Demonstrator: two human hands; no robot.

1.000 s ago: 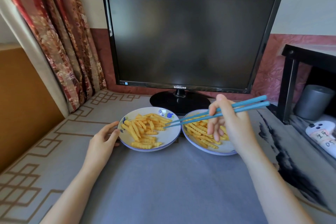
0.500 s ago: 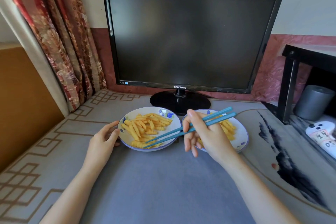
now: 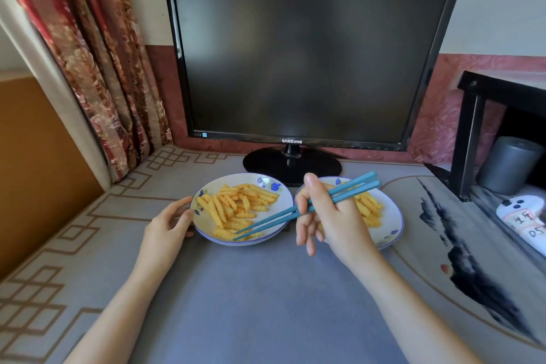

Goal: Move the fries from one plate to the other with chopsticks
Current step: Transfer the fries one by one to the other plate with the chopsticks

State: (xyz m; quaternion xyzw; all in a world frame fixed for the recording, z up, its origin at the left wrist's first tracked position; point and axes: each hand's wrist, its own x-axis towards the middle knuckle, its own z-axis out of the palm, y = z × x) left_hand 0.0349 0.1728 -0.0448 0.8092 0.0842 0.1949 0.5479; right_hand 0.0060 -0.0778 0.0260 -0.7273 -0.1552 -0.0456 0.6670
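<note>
Two white plates with blue flowers stand side by side before a monitor. The left plate [image 3: 206, 223] carries a heap of crinkle-cut fries [image 3: 236, 207]. The right plate [image 3: 390, 221] holds fewer fries [image 3: 367, 207], partly hidden behind my right hand [image 3: 331, 219]. That hand grips a pair of teal chopsticks [image 3: 283, 216]; their tips lie close together among the fries at the left plate's front edge. My left hand [image 3: 168, 223] holds the left plate's rim with fingers and thumb.
A black Samsung monitor [image 3: 301, 68] on a round stand [image 3: 291, 164] stands right behind the plates. A black shelf [image 3: 472, 142] with a grey canister [image 3: 508, 164] is at the right. A flowered curtain [image 3: 88, 53] hangs at the left. The grey table mat [image 3: 260, 298] lies in front.
My right hand has moved left from over the right plate, and the chopstick tips have dropped to the front of the left plate's fries. My left hand has stayed on the rim.
</note>
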